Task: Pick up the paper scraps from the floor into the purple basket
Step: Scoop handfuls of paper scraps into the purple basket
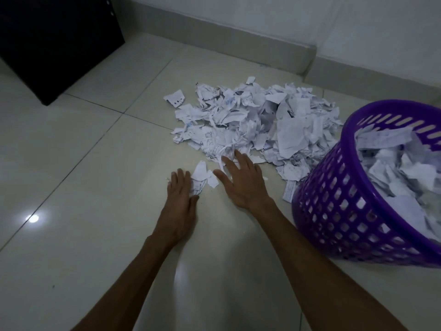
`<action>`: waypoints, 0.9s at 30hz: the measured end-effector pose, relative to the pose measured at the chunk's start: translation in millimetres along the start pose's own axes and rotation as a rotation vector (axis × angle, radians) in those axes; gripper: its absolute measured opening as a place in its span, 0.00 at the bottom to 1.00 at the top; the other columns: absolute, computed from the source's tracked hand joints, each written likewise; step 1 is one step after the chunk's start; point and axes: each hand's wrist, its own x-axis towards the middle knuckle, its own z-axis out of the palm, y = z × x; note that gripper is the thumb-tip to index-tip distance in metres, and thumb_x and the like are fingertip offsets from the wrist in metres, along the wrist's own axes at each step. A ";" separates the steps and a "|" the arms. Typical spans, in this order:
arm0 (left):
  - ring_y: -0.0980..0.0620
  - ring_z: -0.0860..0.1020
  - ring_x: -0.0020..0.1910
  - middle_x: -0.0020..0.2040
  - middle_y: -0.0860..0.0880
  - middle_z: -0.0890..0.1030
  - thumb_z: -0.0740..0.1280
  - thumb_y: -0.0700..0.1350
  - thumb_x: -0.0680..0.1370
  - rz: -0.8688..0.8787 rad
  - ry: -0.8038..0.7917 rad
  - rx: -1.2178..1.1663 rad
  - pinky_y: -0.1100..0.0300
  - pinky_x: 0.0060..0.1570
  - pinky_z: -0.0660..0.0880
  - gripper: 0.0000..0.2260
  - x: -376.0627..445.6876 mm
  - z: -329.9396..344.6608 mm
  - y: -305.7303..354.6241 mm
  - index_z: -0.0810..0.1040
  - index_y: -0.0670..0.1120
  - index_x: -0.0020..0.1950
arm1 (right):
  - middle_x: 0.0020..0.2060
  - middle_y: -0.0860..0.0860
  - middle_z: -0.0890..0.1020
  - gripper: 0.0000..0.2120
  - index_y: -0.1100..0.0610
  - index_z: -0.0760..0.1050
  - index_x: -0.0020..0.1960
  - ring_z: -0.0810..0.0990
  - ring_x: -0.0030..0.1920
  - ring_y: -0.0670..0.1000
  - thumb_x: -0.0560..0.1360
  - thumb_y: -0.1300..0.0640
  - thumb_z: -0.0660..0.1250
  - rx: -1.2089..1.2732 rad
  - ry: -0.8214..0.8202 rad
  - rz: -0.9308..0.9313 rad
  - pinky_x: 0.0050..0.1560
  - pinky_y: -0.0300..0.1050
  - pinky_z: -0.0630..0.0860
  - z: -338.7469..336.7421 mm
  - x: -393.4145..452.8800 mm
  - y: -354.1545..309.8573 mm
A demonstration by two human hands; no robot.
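Observation:
A big heap of torn white paper scraps [257, 120] lies on the tiled floor ahead. To its right stands the purple basket [334, 206], a slotted plastic one, partly filled with scraps. My left hand [180, 194] lies flat on the floor with straight fingers, touching a small loose scrap [201, 176] at its right side. My right hand [241, 180] is spread open, palm down, its fingertips at the near edge of the heap. The loose scrap sits between the two hands.
A dark cabinet [55, 44] stands at the back left. A pale wall with a skirting board [238, 44] runs behind the heap. Glossy floor tiles [83, 163] stretch to the left and toward me.

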 end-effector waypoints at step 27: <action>0.50 0.71 0.68 0.73 0.48 0.70 0.68 0.46 0.79 -0.224 0.205 -0.467 0.57 0.66 0.71 0.26 13.9 -13.3 41.1 0.65 0.46 0.76 | 0.79 0.49 0.38 0.56 0.36 0.43 0.78 0.43 0.79 0.58 0.60 0.23 0.69 0.236 -0.104 0.126 0.74 0.66 0.52 -27.4 -5.3 -17.5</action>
